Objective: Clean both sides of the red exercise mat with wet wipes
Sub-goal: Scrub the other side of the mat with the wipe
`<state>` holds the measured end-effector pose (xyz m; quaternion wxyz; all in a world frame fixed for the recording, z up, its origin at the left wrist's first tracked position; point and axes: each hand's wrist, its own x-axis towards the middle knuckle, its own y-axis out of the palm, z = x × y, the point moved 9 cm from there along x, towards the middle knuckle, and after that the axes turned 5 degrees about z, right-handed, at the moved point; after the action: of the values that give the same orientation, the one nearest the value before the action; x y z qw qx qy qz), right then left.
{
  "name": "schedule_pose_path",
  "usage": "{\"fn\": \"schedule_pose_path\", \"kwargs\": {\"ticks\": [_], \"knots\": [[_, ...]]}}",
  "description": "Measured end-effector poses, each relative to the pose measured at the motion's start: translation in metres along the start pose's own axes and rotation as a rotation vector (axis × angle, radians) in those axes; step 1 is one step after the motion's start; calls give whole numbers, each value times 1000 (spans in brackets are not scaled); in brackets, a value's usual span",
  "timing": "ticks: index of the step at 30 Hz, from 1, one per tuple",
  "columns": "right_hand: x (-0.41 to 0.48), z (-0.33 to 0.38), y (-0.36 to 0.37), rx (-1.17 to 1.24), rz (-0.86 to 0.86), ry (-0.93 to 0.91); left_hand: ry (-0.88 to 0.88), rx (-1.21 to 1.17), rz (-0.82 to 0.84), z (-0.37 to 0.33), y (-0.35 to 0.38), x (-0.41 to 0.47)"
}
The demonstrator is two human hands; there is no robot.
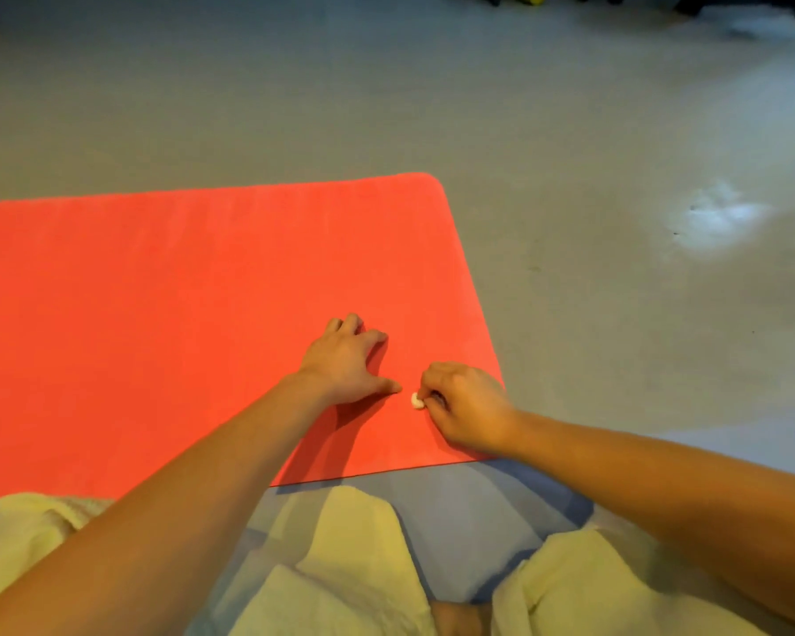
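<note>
**Hands: left hand (345, 360) pressing mat (180, 286), right hand (469, 408) pinching wipe (417, 400)**

Fingers of left hand spread, palm down on the red surface. Right hand's fingers are curled, holding the wipe on the mat. It's a tiny white wad, mostly hidden in the grip. Pale yellow cloth (363, 566) nearest the camera, cut off at bottom edge. Mat lies flat on grey floor (570, 130), left end out of frame. Dark objects (776, 4) at far edge: cropped, can't identify.

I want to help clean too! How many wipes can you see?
1. A small balled-up white wipe is pinched in the right hand, low on the red mat, just right of the left hand. More may lie out of view.
</note>
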<state>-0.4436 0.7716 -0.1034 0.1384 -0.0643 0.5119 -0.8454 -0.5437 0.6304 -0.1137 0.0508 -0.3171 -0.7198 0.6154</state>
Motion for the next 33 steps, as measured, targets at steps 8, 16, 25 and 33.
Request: {"fn": "schedule_pose_path", "kwargs": {"ticks": [8, 16, 25, 33], "knots": [[37, -19, -11, 18, -54, 117, -61, 16, 93, -16, 1, -10], [-36, 10, 16, -12, 181, -65, -94, 47, 127, -25, 10, -8], [5, -7, -4, -13, 86, 74, -92, 137, 231, -37, 1, -1], [-43, 5, 9, -8, 287, -106, -70, 222, 272, -48, -17, 18]]}}
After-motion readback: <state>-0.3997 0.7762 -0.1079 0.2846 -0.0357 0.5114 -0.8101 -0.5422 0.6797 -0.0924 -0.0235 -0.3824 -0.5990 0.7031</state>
